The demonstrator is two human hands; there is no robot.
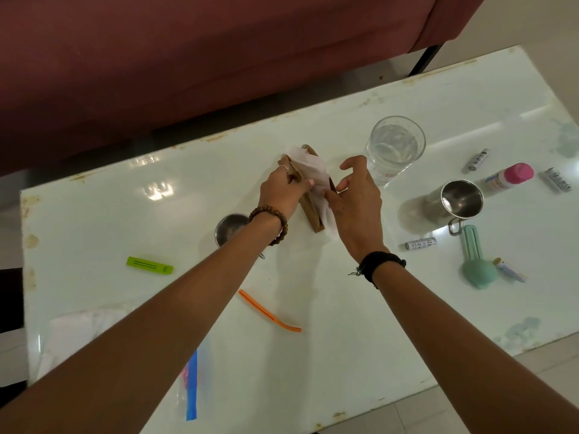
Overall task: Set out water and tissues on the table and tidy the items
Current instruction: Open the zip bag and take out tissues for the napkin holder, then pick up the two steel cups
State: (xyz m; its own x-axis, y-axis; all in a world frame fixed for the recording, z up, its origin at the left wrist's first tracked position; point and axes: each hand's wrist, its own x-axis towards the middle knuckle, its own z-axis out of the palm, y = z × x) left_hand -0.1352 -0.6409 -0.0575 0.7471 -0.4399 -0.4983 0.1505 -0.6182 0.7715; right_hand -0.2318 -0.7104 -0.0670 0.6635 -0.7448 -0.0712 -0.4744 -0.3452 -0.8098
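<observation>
The battery [420,244] by the right wrist bears small printed marks, too blurred to read; no other text is legible.

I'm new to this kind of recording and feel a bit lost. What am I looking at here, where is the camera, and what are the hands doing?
There is no machine here. A person wears a camera on the head, so this single picture looks down along both arms onto a white table.

The left hand grips a brown wooden tissue holder, and the right hand pinches the white tissues standing in it.

To the right of them stands a clear glass that seems to hold water, and a steel mug. Another steel cup sits partly hidden behind the left wrist.

Scattered about are small batteries, a pink-capped bottle, a green clip, an orange strip, a mint-green tool and a plastic bag.
</observation>
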